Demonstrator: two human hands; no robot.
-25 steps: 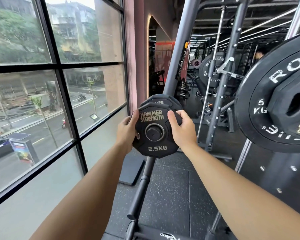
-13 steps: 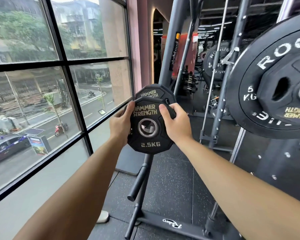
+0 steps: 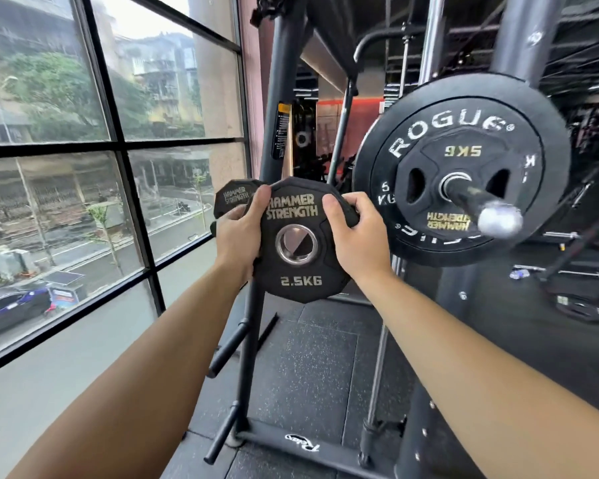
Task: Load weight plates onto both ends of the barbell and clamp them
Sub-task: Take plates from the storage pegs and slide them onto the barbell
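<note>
I hold a small black 2.5KG Hammer Strength plate (image 3: pixel 300 271) upright in front of me, its steel-ringed hole empty. My left hand (image 3: pixel 239 233) grips its left edge and my right hand (image 3: pixel 357 236) grips its right edge. Another small Hammer Strength plate (image 3: pixel 230 198) stays behind it on the rack. To the right, the barbell sleeve (image 3: pixel 481 205) points toward me with its silver end bare. On it sit a large Rogue plate (image 3: pixel 446 108) and a smaller 5KG Hammer Strength plate (image 3: pixel 460 157) in front.
A black plate storage rack (image 3: pixel 253 340) with bare pegs stands just behind the held plate. A large window (image 3: pixel 83 167) fills the left side. Rack uprights (image 3: pixel 526 39) and other gym machines stand to the right, on a black rubber floor (image 3: pixel 308 368).
The plate has come off the rack peg; its hole is now empty. Both hands carried it right, toward the barbell end. My view turned right, bringing the sleeve and loaded plates into full view.
</note>
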